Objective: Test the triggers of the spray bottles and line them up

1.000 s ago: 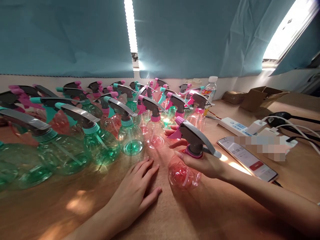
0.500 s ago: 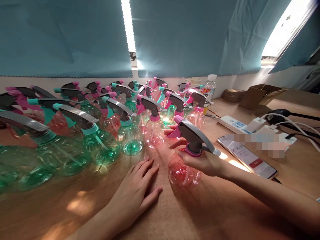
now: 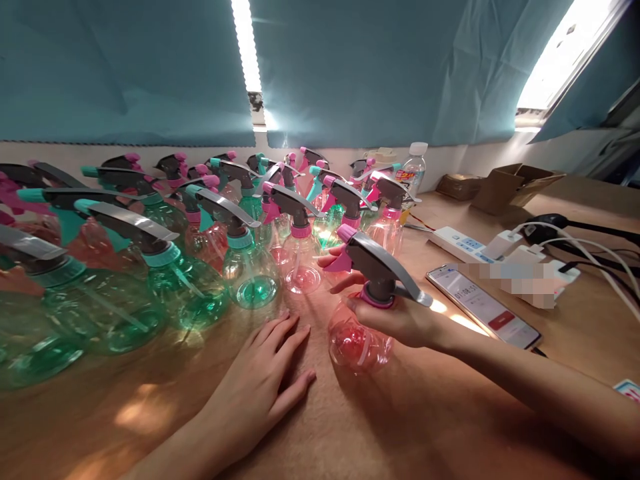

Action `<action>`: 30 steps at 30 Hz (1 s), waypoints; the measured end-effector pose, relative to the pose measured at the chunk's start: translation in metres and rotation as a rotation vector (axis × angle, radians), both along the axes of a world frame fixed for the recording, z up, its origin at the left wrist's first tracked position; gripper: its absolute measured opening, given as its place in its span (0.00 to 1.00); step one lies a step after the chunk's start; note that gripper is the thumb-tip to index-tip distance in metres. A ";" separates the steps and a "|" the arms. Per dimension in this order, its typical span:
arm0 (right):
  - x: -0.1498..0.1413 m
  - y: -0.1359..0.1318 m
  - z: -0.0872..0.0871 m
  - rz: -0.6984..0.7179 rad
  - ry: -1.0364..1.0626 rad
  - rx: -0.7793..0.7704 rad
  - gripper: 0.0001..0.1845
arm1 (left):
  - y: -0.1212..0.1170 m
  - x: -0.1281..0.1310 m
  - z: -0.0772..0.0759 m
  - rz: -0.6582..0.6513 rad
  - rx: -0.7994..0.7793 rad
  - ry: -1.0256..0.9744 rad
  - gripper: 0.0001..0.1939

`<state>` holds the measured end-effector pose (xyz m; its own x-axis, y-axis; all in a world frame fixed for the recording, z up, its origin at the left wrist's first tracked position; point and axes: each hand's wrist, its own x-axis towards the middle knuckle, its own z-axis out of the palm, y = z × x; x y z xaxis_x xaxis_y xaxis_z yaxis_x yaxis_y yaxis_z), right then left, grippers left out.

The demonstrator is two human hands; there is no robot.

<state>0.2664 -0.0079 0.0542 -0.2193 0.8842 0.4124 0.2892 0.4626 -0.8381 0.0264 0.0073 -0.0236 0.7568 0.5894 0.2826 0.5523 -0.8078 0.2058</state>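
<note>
My right hand is wrapped around the neck of a clear pink spray bottle. Its grey head has a pink nozzle and trigger, pointing left and away from me; some of my fingers stretch out near the trigger. The bottle is close to the table, and I cannot tell whether its base touches it. Flat on the tabletop to the left, my left hand lies with fingers spread, holding nothing. Just beyond its fingertips stand a green spray bottle and a pink spray bottle.
Several more green and pink spray bottles crowd the left and back. To the right lie a phone showing a timer and a power strip with plugs and cables. Behind are a cardboard box, a capped clear bottle and blue curtains.
The whole view has shifted slightly, so everything sits a little further left and higher. Both hands and the held spray bottle keep the same pose.
</note>
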 end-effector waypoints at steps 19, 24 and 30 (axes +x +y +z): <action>0.007 0.010 0.005 -0.173 -0.064 0.054 0.14 | -0.001 0.001 0.002 0.008 0.008 0.032 0.24; 0.008 0.003 0.006 -0.108 -0.070 0.022 0.15 | -0.001 0.002 0.003 0.006 0.011 0.037 0.24; 0.007 0.004 0.000 -0.013 -0.081 -0.002 0.27 | -0.001 0.003 0.008 0.001 0.017 0.076 0.24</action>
<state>0.2729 -0.0044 0.0539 -0.2404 0.8881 0.3918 0.3623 0.4565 -0.8126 0.0291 0.0060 -0.0160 0.7756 0.5859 0.2347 0.5669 -0.8102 0.1491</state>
